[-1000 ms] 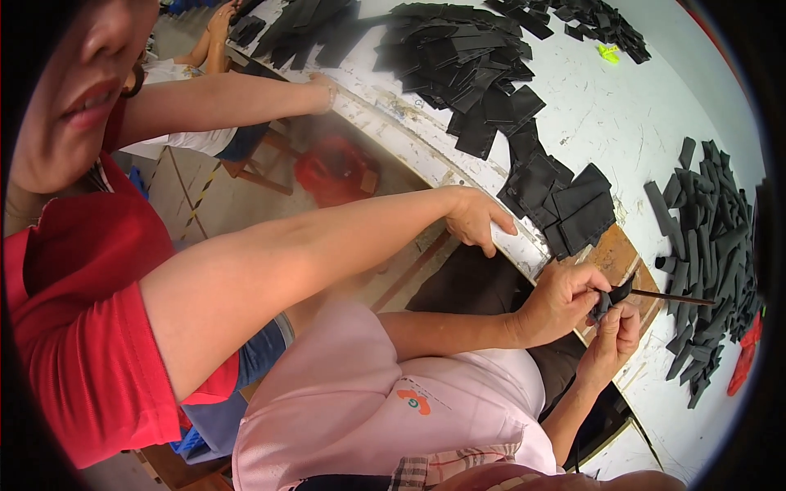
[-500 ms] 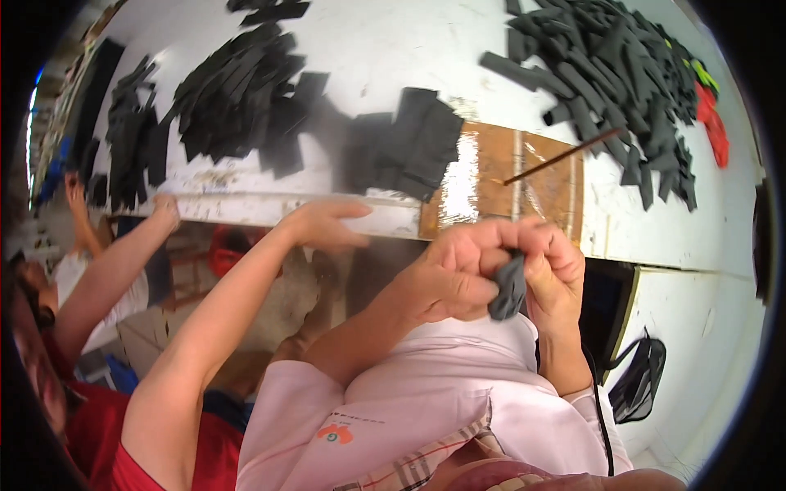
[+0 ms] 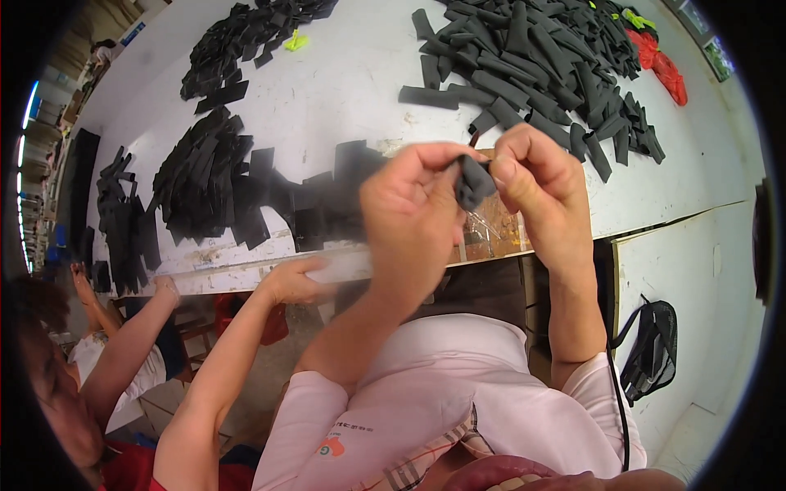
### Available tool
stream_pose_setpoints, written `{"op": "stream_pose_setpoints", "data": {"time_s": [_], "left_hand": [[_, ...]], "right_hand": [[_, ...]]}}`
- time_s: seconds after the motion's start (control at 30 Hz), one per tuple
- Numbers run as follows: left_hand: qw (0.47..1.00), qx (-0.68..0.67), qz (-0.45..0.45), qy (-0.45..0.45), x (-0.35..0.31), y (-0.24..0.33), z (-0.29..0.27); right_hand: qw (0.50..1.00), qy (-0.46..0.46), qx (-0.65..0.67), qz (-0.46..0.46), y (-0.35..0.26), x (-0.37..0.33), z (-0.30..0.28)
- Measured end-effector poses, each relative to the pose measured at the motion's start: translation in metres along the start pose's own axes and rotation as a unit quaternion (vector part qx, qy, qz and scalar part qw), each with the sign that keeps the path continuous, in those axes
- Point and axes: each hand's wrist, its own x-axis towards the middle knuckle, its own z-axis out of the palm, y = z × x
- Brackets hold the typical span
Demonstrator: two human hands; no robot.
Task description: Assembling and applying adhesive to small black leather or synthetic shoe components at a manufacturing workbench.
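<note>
Above the table's near edge, both hands work on one small dark grey foam-like piece (image 3: 473,184), bunched and folded over. My left hand (image 3: 409,217) grips it between thumb and fingers from its left side. My right hand (image 3: 536,184) pinches its right edge, fingers curled. Beneath them lies a brown board (image 3: 509,231) with clear tape on it, mostly covered by the hands. The tip of a thin brown rod (image 3: 475,139) shows just behind the piece. Flat black strips (image 3: 340,184) lie left of my left hand.
A large heap of dark grey tubes (image 3: 524,57) lies at the far right, near a red plastic bag (image 3: 669,78). More black strips (image 3: 201,176) are piled left. A co-worker's hand (image 3: 293,281) is at the table edge. A black mesh bag (image 3: 651,352) hangs at right.
Both hands have risen away from my body with the piece, now over the board. The view has shifted, showing more of the far table. The co-worker's near hand stays by the table edge.
</note>
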Motion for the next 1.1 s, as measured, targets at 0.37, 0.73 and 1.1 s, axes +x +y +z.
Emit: {"op": "stream_pose_setpoints", "data": {"time_s": [0.37,0.73,1.1], "left_hand": [[0.770,-0.546,-0.321,-0.080,0.039,-0.048,-0.048],[0.997,-0.003,-0.029,-0.078,0.014,-0.017,-0.011],[0.955,0.259,0.136,-0.049,0.028,-0.028,-0.028]], "right_hand": [[0.922,-0.111,0.284,0.237,0.075,0.030,-0.008],[0.951,-0.205,0.217,0.083,0.070,0.051,-0.009],[0.969,-0.134,0.159,0.135,0.089,0.030,-0.007]]}}
